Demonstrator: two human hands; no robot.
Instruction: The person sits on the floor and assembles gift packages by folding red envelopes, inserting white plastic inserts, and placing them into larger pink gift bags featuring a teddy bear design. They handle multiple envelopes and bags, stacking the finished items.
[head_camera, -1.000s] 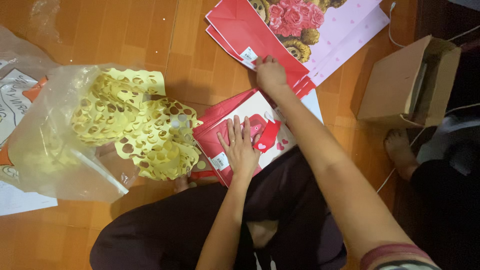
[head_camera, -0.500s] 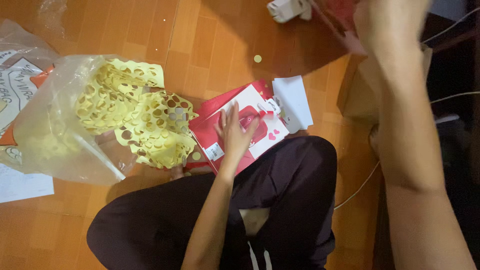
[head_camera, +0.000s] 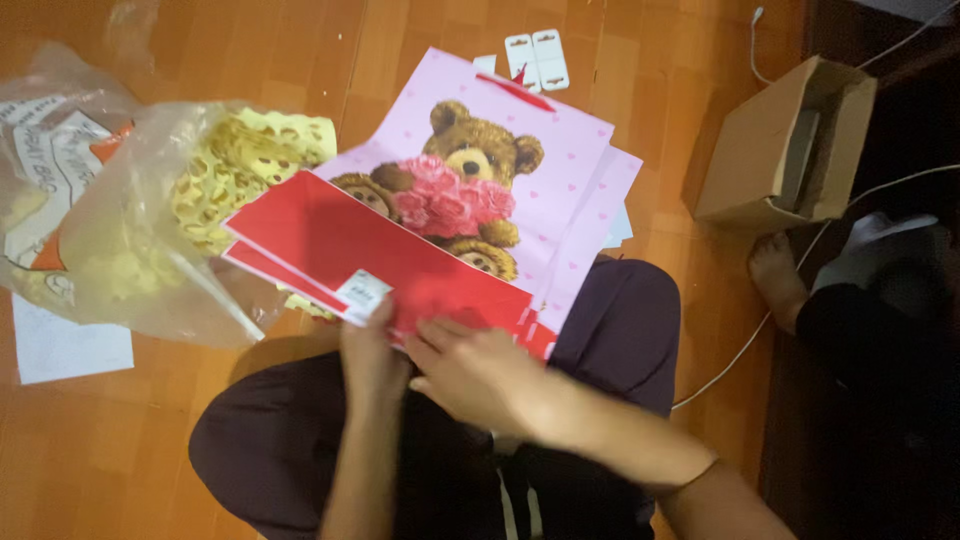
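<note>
A stack of flat paper gift bags lies across my lap. The red ones (head_camera: 375, 255) sit on top, and pink ones printed with a teddy bear and roses (head_camera: 490, 170) fan out behind them. My left hand (head_camera: 368, 350) grips the near edge of the red bags beside a small white tag (head_camera: 362, 293). My right hand (head_camera: 480, 375) rests on the same near edge, fingers spread over the red paper. A clear plastic bag (head_camera: 130, 250) with yellow foam netting (head_camera: 235, 165) lies to the left, partly under the red bags.
An open cardboard box (head_camera: 790, 150) stands at the right on the wooden floor. Another person's bare foot (head_camera: 775, 280) is beside it, with a white cable (head_camera: 740, 345) running past. White hang tabs (head_camera: 537, 58) lie at the top. Printed plastic bags (head_camera: 50, 160) and white paper (head_camera: 70, 350) lie far left.
My right arm swung back from the far stack and brought the red and pink gift bags onto my lap. They now cover the small red card my left hand was pressing.
</note>
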